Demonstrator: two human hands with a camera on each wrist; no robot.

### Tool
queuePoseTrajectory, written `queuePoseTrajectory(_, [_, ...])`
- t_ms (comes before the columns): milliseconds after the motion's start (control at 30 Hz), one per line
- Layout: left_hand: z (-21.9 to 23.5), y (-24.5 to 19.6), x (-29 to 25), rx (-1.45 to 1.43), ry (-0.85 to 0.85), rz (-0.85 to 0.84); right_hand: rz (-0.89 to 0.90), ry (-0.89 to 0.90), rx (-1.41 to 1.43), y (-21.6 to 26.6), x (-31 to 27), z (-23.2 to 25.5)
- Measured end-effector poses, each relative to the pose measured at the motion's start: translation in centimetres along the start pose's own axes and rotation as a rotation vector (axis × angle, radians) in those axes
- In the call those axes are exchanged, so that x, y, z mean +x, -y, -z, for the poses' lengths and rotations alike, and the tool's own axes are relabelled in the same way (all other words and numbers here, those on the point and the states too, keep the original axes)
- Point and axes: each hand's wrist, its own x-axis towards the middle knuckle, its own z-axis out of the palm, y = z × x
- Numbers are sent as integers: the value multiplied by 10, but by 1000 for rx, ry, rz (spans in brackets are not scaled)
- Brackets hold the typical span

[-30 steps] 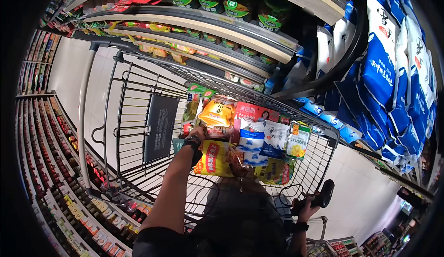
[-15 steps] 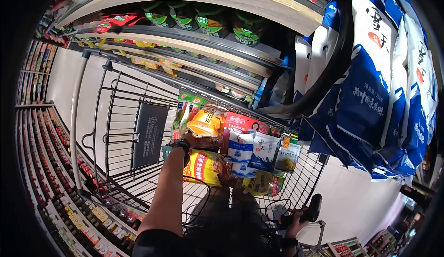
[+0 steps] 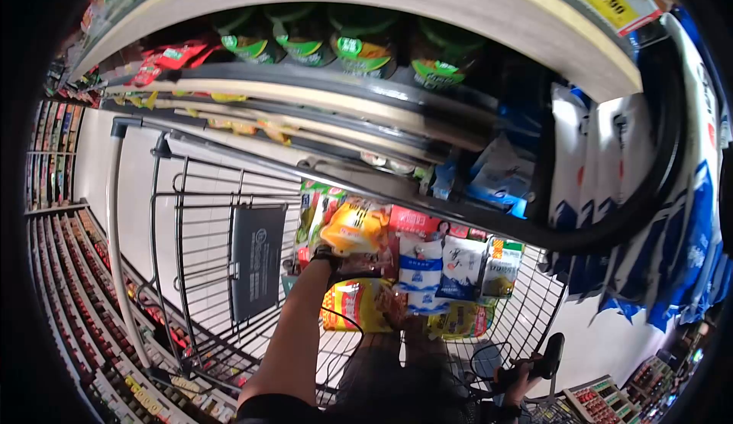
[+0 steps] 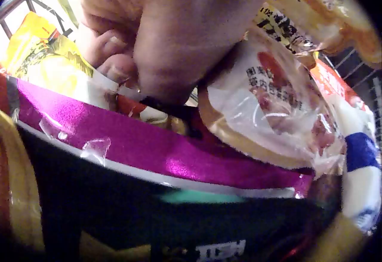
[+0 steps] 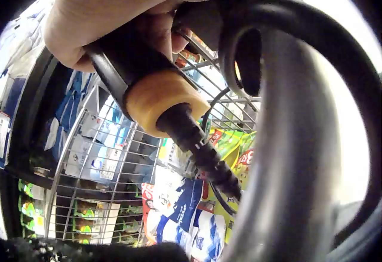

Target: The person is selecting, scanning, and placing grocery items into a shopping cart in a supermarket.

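My left hand (image 4: 173, 41) reaches down among packages in the shopping cart (image 3: 257, 264). In the left wrist view its fingers curl at the edge of a packet behind a magenta-topped dark bag (image 4: 113, 122); I cannot tell whether it grips that packet. A clear bag (image 4: 268, 92) of pale food lies beside the thumb. In the head view, an orange bag (image 3: 359, 225) lies by this hand and a yellow bag (image 3: 353, 306) nearer me. My right hand (image 5: 137, 11) grips a black handle (image 5: 110, 65) with an orange collar and ribbed cable end, beside a grey metal tube (image 5: 298, 113).
Blue-and-white packets (image 3: 462, 267), a pink-red pack (image 3: 412, 222) and other bags fill the middle of the cart. Along its far side runs a shelf with green-lidded jars (image 3: 363, 42). A black curved bar (image 3: 664, 172) and hanging blue-white bags (image 3: 695, 218) stand at the right.
The head view has shifted, so the shelf looms larger and the hanging bags sit farther right. My left hand stays among the packages and my right hand keeps its grip.
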Motion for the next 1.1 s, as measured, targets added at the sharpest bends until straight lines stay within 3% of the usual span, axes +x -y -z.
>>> queuePoseTrajectory(67, [-7, -2, -16, 7, -12, -17, 23, -25, 1, 0, 3, -1])
queuePoseTrajectory(133, [-13, -3, -28, 5, -23, -29, 31, 73, -21, 3, 0, -3])
queuePoseTrajectory(400, [-36, 2, -30, -103, -140, -72, 48, -22, -46, 11, -1, -13])
queuePoseTrajectory(600, [-48, 5, -43, -337, -353, -260, 51, -15, -48, 1, 1, -11])
queuePoseTrajectory(667, [-14, -16, -66, -107, -188, -186, 65, 1, -24, 2, 3, -13])
queuePoseTrajectory(700, [5, -27, -77, 114, -14, -117, 72, 10, -15, 0, 5, -11])
queuePoseTrajectory(733, [15, -28, -85, 252, 11, -143, 61, -5, 18, -2, 5, -10])
queuePoseTrajectory(833, [30, -23, -98, 377, -105, -219, 54, 30, 66, -7, 7, -3])
queuePoseTrajectory(867, [41, -35, -103, 361, -150, -122, 56, 39, 69, -11, 11, -3])
queuePoseTrajectory(900, [50, -44, -112, 437, -337, -254, 57, 47, 72, -15, 13, -2])
queuePoseTrajectory(967, [73, -64, -136, 605, -401, -120, 11, 117, 81, 0, 13, -4])
queuePoseTrajectory(1000, [89, -69, -165, 657, -615, -317, 22, 130, 109, 4, 10, -4])
queuePoseTrajectory(1033, [108, -77, -189, 602, -663, -402, 34, 144, 136, 10, 6, -5])
queuePoseTrajectory(1100, [136, -94, -225, 428, -327, -211, 62, 255, 151, 27, 6, -2])
